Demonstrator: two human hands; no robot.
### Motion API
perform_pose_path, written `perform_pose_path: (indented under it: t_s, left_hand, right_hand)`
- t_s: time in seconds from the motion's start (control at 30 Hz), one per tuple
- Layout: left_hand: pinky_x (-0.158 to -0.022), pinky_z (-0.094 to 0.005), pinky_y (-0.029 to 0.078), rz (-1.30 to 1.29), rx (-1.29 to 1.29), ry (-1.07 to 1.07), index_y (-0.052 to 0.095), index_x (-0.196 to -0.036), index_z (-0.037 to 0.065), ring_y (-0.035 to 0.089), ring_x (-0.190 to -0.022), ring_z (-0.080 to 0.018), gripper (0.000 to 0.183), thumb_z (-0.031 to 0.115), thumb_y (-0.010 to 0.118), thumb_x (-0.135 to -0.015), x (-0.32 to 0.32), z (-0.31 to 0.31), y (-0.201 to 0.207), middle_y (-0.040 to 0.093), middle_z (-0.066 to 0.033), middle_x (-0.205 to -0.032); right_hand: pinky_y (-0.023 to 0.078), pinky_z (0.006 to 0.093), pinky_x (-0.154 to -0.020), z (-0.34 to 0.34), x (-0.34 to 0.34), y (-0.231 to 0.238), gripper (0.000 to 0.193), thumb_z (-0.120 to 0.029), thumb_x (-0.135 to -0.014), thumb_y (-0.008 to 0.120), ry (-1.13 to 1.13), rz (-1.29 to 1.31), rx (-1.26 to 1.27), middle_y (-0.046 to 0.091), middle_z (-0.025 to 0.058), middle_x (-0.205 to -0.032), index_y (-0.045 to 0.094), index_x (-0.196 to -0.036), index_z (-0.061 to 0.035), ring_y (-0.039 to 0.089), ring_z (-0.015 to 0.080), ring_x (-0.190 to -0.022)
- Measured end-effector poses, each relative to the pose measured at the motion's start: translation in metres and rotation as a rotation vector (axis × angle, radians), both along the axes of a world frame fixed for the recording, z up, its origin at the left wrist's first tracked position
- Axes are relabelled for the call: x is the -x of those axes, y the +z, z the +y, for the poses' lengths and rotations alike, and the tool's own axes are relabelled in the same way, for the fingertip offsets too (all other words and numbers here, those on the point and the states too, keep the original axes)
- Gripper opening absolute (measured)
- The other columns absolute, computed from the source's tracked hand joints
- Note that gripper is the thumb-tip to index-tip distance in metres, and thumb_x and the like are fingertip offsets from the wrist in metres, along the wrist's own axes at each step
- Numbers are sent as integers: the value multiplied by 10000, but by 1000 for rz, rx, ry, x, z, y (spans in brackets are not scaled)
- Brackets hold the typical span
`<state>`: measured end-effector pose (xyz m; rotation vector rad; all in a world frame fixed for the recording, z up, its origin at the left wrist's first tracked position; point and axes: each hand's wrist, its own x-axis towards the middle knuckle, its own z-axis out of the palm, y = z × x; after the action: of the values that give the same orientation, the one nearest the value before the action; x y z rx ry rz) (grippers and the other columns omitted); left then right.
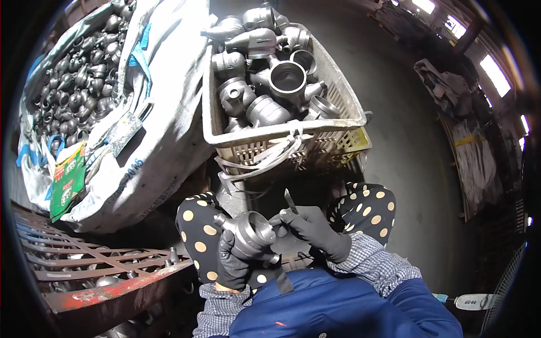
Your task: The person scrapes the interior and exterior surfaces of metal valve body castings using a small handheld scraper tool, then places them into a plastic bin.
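Grey, round-bellied metal fitting (pixel 243 239) clamped in left grip (pixel 232 265); right grip (pixel 310 226) closed around slim, pointed tool (pixel 290 199).

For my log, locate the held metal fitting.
In the head view, the metal fitting sits below and left of centre, in the left hand, beside the right hand.

At lower centre, the casting (pixel 246 236) covers part of the left hand (pixel 233 267). The right hand (pixel 313 228) encloses part of the thin tool (pixel 289 200); tool type is indeterminate. In the basket (pixel 253 134), top centre, upper castings (pixel 252 42) obscure those beneath. The upper edge cuts off the bag (pixel 169 107), upper left; the lower edge, the apron (pixel 315 303). The picture's rim truncates the fan (pixel 501 290), lower right. Parts (pixel 108 280) behind the rack (pixel 101 296), lower left, are partly concealed.
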<state>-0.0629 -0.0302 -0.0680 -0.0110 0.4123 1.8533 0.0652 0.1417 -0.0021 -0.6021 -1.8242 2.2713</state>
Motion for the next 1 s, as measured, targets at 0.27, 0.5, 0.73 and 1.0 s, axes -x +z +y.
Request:
perform_pose_path:
  t_s: [0.27, 0.5, 0.73, 1.0]
  left_hand:
    - [-916, -474, 524, 27, 118, 52, 407, -1353, -39, 622, -1064, -342, 713, 444, 625, -876, -6, 5, 17, 591, -220, -1210]
    - [-953, -462, 501, -92, 167, 126, 493, -1267, -14, 605, -1099, -322, 585, 433, 604, -905, 1, 6, 12, 603, -182, -1211]
    - [-1027, -541, 434, -228, 95, 175, 469, -1296, -1, 551, -1182, -341, 512, 295, 634, -912, -3, 24, 15, 561, -171, -1284]
    - [-1012, -368, 467, 111, 124, 312, 352, -1420, 50, 543, -1151, -186, 506, 64, 528, -946, -8, 35, 2, 548, -78, -1194]
  right_hand:
    - [500, 256, -791, -2, 12, -16, 297, -208, -979, 547, 195, -88, -351, 710, 73, -990, 649, -1191, -26, 637, 110, -896]
    - [336, 188, -445, 7, -25, -8, 363, -299, -997, 514, -182, -232, 147, 655, 40, -774, 665, -1101, 13, 432, 38, -485]
    - [492, 228, -787, -29, -47, -4, 411, -151, -911, 660, -72, -300, 264, 658, 81, -1029, 563, -1262, 40, 608, 104, -906]
    - [485, 236, -840, -13, -58, -1, 421, -121, -909, 648, -194, -196, 185, 649, 94, -1122, 545, -1280, 48, 617, 122, -930]
